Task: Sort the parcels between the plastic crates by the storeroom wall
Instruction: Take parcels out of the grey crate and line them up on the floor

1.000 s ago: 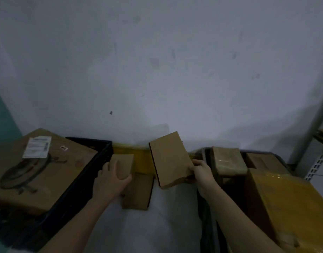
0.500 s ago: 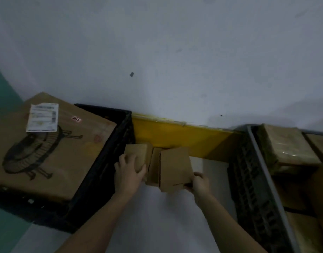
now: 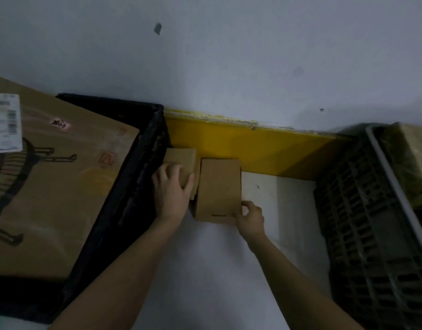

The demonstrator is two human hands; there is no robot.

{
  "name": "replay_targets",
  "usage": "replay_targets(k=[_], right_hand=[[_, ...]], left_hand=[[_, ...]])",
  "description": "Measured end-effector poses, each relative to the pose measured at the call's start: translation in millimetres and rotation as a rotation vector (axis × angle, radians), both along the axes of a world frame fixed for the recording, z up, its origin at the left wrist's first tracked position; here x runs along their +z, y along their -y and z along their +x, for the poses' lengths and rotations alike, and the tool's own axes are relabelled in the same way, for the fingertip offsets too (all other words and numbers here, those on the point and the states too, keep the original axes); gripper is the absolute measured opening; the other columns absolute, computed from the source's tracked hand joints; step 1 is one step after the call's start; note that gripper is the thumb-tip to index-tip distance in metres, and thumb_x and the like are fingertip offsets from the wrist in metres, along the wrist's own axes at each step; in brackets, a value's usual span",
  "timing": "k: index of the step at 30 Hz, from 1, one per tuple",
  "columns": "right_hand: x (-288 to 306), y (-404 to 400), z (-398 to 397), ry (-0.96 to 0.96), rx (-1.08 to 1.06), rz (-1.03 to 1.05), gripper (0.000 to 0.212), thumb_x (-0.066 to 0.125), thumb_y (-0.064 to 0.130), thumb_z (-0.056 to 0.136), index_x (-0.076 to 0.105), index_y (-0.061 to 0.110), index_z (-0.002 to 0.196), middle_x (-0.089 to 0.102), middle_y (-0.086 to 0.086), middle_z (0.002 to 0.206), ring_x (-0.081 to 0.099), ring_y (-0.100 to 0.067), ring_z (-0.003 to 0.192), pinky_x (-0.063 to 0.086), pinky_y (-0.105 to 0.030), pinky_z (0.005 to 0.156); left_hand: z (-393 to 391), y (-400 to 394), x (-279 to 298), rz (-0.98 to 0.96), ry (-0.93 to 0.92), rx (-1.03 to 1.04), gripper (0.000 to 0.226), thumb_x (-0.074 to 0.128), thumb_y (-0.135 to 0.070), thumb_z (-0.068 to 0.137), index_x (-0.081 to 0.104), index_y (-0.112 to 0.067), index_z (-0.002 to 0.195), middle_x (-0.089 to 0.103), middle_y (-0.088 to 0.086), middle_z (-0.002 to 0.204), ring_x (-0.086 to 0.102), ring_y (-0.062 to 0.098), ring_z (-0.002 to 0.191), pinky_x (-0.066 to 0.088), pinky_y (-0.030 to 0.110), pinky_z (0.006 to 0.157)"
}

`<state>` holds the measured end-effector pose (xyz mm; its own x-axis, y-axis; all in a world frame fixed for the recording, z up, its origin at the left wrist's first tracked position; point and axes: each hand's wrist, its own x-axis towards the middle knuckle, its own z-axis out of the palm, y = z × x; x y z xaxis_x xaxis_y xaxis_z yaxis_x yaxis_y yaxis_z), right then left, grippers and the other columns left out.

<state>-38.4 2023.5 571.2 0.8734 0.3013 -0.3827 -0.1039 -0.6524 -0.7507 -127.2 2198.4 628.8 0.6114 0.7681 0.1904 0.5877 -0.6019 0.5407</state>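
Note:
Two small brown cardboard parcels sit on the white floor between the crates, close to the wall. My left hand grips the smaller parcel, which is pressed against the black crate on the left. My right hand pinches the near right corner of the taller flat parcel, which lies side by side with the smaller one. A grey slatted crate stands on the right.
A large cardboard box with a white shipping label fills the black crate. A wrapped parcel lies in the grey crate. A yellow skirting band runs along the base of the white wall. White floor lies between the crates.
My right hand has lowered the taller parcel from mid-air down to the floor beside the smaller one. The view has tilted downward and moved closer to the floor.

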Motion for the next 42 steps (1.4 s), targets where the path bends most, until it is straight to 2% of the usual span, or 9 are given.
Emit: replay_targets(k=[2,5,13,17,22,26,31,36,42], right_hand=[[-10,4,-1,-0.005,0.102,0.021,0.054,0.06,0.026,0.098,0.042,0.013,0.147,0.048,-0.012,0.141,0.051,-0.031,0.124,0.044,-0.037,0.104],[-19,7,-7,-0.016,0.145,0.155,0.056,0.06,0.022,0.099,0.037,0.014,0.15,0.054,0.0,0.131,0.056,-0.006,0.103,0.043,-0.012,0.085],[-28,6,-8,0.013,0.188,0.16,0.06,0.054,0.031,0.101,0.03,0.019,0.154,0.051,-0.005,0.141,0.05,-0.023,0.126,0.043,-0.04,0.108],[-30,3,-7,0.019,0.197,0.067,0.063,0.051,0.029,0.103,0.021,0.015,0.156,0.047,-0.011,0.141,0.049,-0.029,0.126,0.037,-0.028,0.099],[-24,1,-1,-0.046,0.212,0.065,0.062,0.052,0.026,0.103,0.022,0.012,0.155,0.042,-0.012,0.149,0.044,-0.03,0.134,0.037,-0.035,0.11],[-18,4,-1,-0.05,0.174,0.073,0.057,0.052,0.031,0.102,0.032,0.009,0.151,0.048,-0.008,0.147,0.048,-0.028,0.132,0.035,-0.022,0.093],[-6,11,4,-0.039,0.128,0.002,0.067,0.044,0.049,0.101,0.027,0.013,0.154,0.044,-0.011,0.149,0.048,-0.029,0.131,0.042,-0.037,0.102],[23,22,9,0.092,0.16,-0.075,0.051,0.042,0.044,0.103,0.043,0.018,0.147,0.059,-0.008,0.135,0.06,-0.024,0.114,0.049,-0.034,0.089],[93,49,4,0.24,0.306,-0.146,0.045,0.044,0.043,0.103,0.053,0.02,0.14,0.057,-0.003,0.141,0.058,-0.021,0.118,0.046,-0.032,0.093]], left_hand=[[2,-3,-5,0.055,-0.06,-0.056,0.051,0.056,-0.049,0.092,0.056,-0.017,0.132,0.038,0.014,0.145,0.029,0.038,0.134,0.04,0.053,0.1],[-7,-2,-15,0.145,-0.205,-0.155,0.079,0.067,-0.048,0.084,0.034,-0.02,0.15,0.032,0.011,0.151,0.022,0.034,0.14,0.028,0.056,0.112],[-5,-22,-24,0.216,-0.263,-0.124,0.082,0.072,-0.024,0.086,0.026,-0.022,0.154,0.03,0.008,0.155,0.022,0.032,0.144,0.028,0.05,0.114],[2,-23,-23,0.267,-0.314,-0.101,0.084,0.071,-0.023,0.086,0.023,-0.022,0.154,0.031,0.009,0.155,0.024,0.033,0.144,0.026,0.05,0.115],[5,-23,-19,0.334,-0.409,-0.103,0.101,0.075,-0.041,0.081,0.009,-0.028,0.156,0.026,0.007,0.156,0.02,0.03,0.145,0.021,0.051,0.116],[3,-21,-11,0.304,-0.427,-0.133,0.108,0.071,-0.051,0.081,-0.005,-0.032,0.156,0.017,0.007,0.162,0.007,0.029,0.149,0.01,0.056,0.118],[-1,-14,4,0.288,-0.419,-0.219,0.095,0.061,-0.06,0.085,0.005,-0.03,0.156,0.017,0.006,0.162,0.004,0.029,0.149,0.005,0.058,0.118],[-16,29,9,0.347,-0.341,-0.394,0.075,0.042,-0.063,0.092,0.018,-0.029,0.155,0.028,0.006,0.158,0.016,0.028,0.147,0.001,0.055,0.118],[-6,62,38,0.101,-0.415,-0.47,0.064,0.028,-0.068,0.093,0.038,-0.033,0.145,0.043,0.0,0.148,0.035,0.025,0.136,0.023,0.052,0.113]])
